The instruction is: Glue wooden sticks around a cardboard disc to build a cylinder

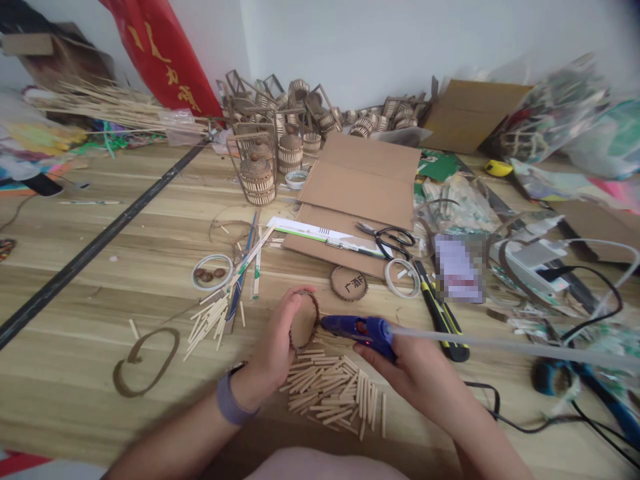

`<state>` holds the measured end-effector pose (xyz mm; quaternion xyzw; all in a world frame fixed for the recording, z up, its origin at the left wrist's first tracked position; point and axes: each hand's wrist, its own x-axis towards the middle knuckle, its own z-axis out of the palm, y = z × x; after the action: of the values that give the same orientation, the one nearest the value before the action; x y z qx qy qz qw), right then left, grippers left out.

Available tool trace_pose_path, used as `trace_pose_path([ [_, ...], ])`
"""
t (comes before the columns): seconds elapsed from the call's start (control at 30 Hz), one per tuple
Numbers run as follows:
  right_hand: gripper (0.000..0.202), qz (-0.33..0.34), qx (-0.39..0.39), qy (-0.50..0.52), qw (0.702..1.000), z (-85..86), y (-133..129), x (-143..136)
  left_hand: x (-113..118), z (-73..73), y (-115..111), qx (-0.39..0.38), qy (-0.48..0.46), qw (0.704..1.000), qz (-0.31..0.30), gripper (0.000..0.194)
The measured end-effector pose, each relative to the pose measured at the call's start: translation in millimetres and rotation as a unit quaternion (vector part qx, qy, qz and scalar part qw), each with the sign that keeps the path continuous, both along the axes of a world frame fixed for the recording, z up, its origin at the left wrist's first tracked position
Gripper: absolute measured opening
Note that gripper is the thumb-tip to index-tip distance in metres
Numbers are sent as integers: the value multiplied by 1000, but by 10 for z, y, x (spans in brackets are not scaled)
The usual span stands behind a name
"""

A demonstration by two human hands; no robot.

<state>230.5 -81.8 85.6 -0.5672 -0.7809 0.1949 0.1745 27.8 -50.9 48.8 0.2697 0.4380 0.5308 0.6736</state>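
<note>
My left hand (281,337) grips a round cardboard disc (304,321) with a dark brown rim, tilted up on edge. In my right hand (420,363) is a blue hot glue gun (363,330) with a long pale glue stick running out of its back. The nozzle points left, at or very near the disc's rim; contact is hard to tell. Just below lies a heap of short wooden sticks (333,390). A second rimmed disc (349,283) with dark printed characters lies flat beyond the glue gun.
Scissors (387,239) and a white ruler (325,235) lie on cardboard sheets (360,180). A yellow-black utility knife (443,313) is right of a tape roll (403,278). Small lidded wooden buckets (259,180) stand at the back. A black cord (530,420) crosses the right side.
</note>
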Motion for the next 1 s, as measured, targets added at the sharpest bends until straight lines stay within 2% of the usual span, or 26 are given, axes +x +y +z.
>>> trace_pose_path([
  [0.23,20,81,13,-5,997,52,16,3,31,106,41,-42,-23,999,2,30],
  [0.4,25,106,89,-46,989,12,34,43,29,104,49,-63,-41,997,-6,33],
  [0.53,28,67,139,-61,986,20,46,134,13,77,56,-67,-48,997,-7,33],
  [0.63,29,-28,140,-3,990,32,84,196,5,56,63,-72,-58,996,-3,35],
  [0.73,35,-146,83,70,983,-23,166,262,4,67,62,-80,-69,994,2,39],
  [0.83,40,-234,-39,127,963,-152,262,344,4,116,50,-88,-86,992,-2,43],
  [0.93,45,-230,-170,252,924,-285,337,421,0,171,40,-83,-107,991,-21,43],
  [1.0,47,-208,-217,301,905,-353,371,461,-6,196,37,-91,-122,988,-28,43],
])
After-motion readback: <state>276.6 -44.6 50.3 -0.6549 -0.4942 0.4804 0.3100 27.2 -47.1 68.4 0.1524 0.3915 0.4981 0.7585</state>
